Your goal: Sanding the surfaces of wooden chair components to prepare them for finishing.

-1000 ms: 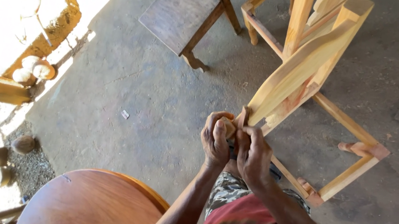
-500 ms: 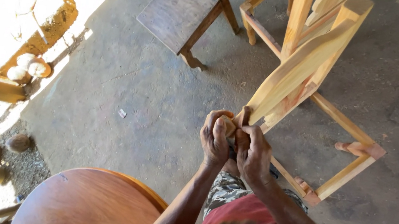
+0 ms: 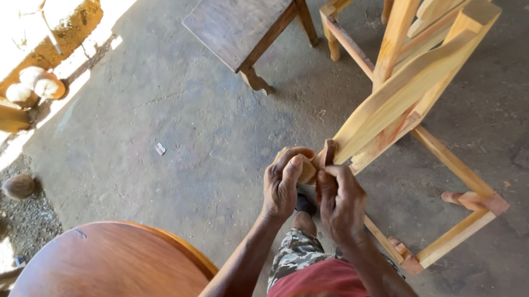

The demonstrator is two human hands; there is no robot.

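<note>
Stool [image 3: 242, 16] left of frame [image 3: 413, 87]; tabletop [image 3: 113, 272] probably nearest.

The one camera sits on my head and looks steeply down, close over my hands [image 3: 313, 194], taking in my lap, the concrete floor [image 3: 143, 116] and the chair frame [image 3: 412, 94] just ahead.

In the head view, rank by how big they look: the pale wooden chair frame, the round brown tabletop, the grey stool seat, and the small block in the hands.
1. Pale wooden chair frame, spreading widest.
2. Round brown tabletop; cut off by the edge and nearer the camera, so unsure against the frame.
3. Grey stool seat.
4. Small block, gripped between left hand and right hand.
</note>
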